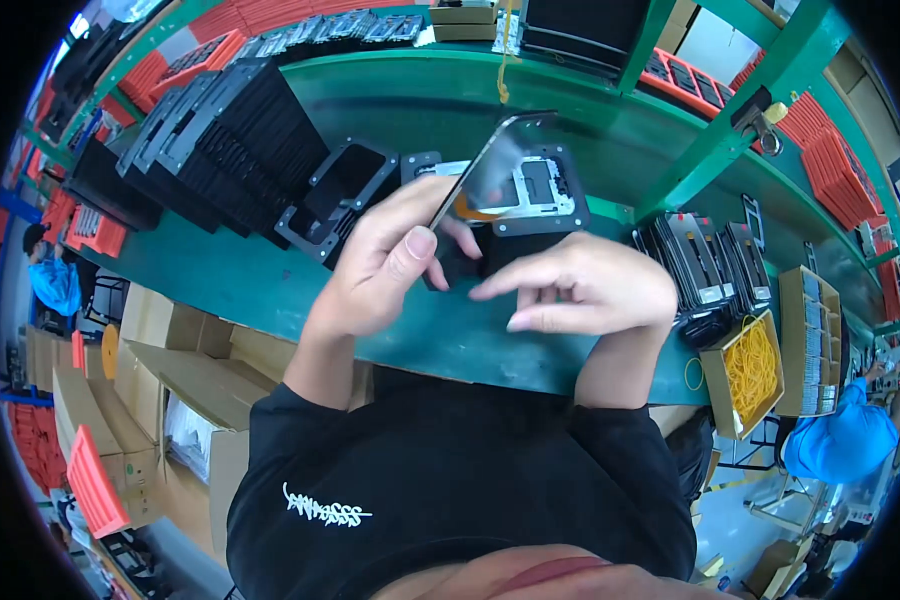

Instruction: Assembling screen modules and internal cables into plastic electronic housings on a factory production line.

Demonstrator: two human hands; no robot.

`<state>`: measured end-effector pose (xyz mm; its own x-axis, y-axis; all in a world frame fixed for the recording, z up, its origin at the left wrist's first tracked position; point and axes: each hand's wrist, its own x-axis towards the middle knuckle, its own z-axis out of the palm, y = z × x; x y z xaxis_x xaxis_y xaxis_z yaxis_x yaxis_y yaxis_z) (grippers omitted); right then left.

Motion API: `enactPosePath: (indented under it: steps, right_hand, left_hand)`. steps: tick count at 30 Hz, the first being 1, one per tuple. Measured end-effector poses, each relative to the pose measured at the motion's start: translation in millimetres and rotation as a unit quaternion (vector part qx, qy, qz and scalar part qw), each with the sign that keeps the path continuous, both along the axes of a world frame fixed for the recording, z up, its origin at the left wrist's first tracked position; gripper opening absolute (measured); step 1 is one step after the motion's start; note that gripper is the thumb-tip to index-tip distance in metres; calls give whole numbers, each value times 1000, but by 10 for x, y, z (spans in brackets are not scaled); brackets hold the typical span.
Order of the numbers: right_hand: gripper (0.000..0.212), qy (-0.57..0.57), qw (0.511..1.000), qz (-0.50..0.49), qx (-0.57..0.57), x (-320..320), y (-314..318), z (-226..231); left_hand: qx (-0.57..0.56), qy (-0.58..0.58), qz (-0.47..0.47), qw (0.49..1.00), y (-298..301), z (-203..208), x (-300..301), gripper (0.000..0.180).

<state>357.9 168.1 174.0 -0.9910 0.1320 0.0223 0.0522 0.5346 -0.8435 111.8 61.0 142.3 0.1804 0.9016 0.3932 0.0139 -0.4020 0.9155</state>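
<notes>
My left hand (382,262) is closed on a thin, dark, glossy phone-sized panel (492,165), tilted up on edge with the thumb on its near side. To its right, my right hand (595,285) hovers over the bench, fingers partly stretched and apart, holding nothing. Beyond both hands, a black fixture (572,212) with metal studs bears a pale metal phone frame (560,190), partly hidden behind the panel. A second black fixture (375,165) with recesses lies left of it, beside my left wrist.
Tall stacks of black trays (225,140) stand at the left of the green bench (270,300). On the right are rows of dark panels (695,260), a box of yellow rubber bands (752,370) and a divided carton (808,335). A green post (710,140) rises behind them.
</notes>
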Motion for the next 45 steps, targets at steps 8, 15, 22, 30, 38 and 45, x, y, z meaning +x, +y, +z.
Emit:
enactPosePath:
  steps: [8,15,22,30,38,45]
  right_hand:
    - [26,138,898,-413,68,277,437,-183]
    - [42,108,880,-463,11,240,663,-369]
    - [50,42,927,-361,95,213,745,-577]
    - [51,-27,933,-343,109,175,680,-578]
    - [51,-24,930,-350,108,121,614,-537]
    - [55,-59,921,-358,140,124,604,-481]
  left_hand:
    - [79,352,240,901,360,126,-127,77]
    - [91,392,214,890,692,-68,123,85]
    - [105,404,199,887,698,-50,162,89]
    - [95,395,208,890,607,-65,79,93]
    - [73,416,202,883,597,-37,37,89]
    - [-55,339,184,921,267,-221,-452,70]
